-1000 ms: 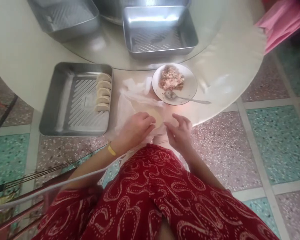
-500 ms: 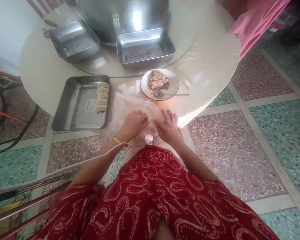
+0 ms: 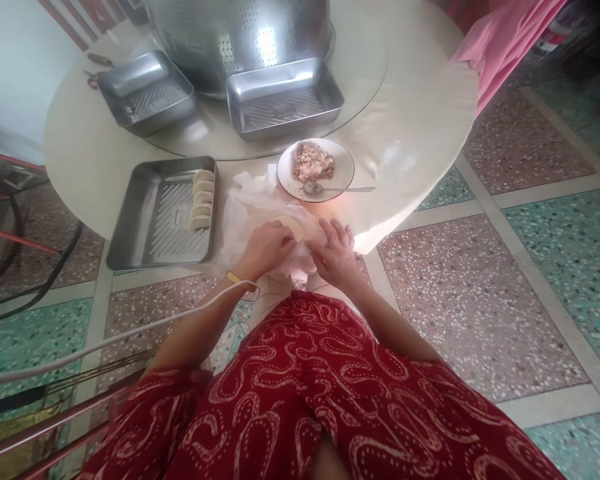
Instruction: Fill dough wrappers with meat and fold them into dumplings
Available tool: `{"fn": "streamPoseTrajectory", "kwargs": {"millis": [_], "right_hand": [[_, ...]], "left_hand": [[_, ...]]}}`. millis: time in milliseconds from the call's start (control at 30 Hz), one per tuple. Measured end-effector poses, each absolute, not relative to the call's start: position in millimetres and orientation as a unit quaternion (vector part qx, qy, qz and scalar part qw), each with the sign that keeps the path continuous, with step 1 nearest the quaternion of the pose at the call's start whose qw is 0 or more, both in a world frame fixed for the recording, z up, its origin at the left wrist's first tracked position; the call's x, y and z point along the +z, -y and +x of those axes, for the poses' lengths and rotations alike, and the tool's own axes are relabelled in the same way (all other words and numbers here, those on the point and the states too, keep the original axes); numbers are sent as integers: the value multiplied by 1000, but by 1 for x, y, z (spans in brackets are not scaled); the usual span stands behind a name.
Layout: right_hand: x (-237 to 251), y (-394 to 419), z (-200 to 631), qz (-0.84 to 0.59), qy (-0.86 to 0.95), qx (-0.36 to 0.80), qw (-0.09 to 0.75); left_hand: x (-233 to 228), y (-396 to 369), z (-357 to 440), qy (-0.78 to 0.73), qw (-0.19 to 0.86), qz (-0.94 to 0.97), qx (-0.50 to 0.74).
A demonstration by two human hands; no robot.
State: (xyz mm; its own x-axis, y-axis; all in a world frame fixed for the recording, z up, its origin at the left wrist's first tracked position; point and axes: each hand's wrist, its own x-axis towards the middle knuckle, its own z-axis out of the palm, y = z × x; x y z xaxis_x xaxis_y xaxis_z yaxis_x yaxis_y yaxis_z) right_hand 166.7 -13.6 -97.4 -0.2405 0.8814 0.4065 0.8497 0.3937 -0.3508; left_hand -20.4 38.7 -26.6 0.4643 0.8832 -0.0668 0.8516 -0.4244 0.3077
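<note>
A pale round dumpling wrapper (image 3: 293, 225) lies on a crumpled clear plastic bag (image 3: 237, 207) at the table's near edge. My left hand (image 3: 267, 248) has its fingers curled closed at the wrapper's near side. Close by on the right, my right hand (image 3: 334, 252) pinches with thumb and forefinger at the wrapper's edge, its other fingers raised and spread; the exact grip is partly hidden. Just beyond the hands, a white plate (image 3: 347, 167) holds minced filling (image 3: 313, 162) and a metal spoon (image 3: 350, 190). Folded dumplings (image 3: 201, 200) stand in a row inside a metal tray (image 3: 130, 220) to the left.
Two more metal trays (image 3: 285, 123) (image 3: 145, 110) sit farther back, before a large perforated metal pot (image 3: 240, 33). A white cable (image 3: 145, 327) crosses over my left forearm. Pink cloth (image 3: 505, 40) hangs at the table's right side.
The view has shifted slightly. Both hands stay in nearly the same place and pose over the wrapper and plastic bag.
</note>
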Motion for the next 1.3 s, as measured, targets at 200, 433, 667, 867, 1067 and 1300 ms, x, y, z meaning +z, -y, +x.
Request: {"fn": "streamPoseTrajectory", "kwargs": {"millis": [200,433,667,867,1067,1300], "right_hand": [[-98,16,168,-546,790,40,275],[-68,-13,159,-509,812,32,283],[-26,-71,138,-387,896,108,192],[14,-125,135,-385,859,227,248],[54,-144,128,-381,863,229,241],[59,-56,136,-334,908,-20,251]], "left_hand": [[-20,-45,-25,-529,167,829,70],[-4,-50,-38,-538,202,810,116],[0,-39,-53,-553,211,776,216],[7,-6,-61,-537,443,525,490],[5,-13,-29,-416,699,348,466],[38,-35,-14,-339,680,402,510]]}}
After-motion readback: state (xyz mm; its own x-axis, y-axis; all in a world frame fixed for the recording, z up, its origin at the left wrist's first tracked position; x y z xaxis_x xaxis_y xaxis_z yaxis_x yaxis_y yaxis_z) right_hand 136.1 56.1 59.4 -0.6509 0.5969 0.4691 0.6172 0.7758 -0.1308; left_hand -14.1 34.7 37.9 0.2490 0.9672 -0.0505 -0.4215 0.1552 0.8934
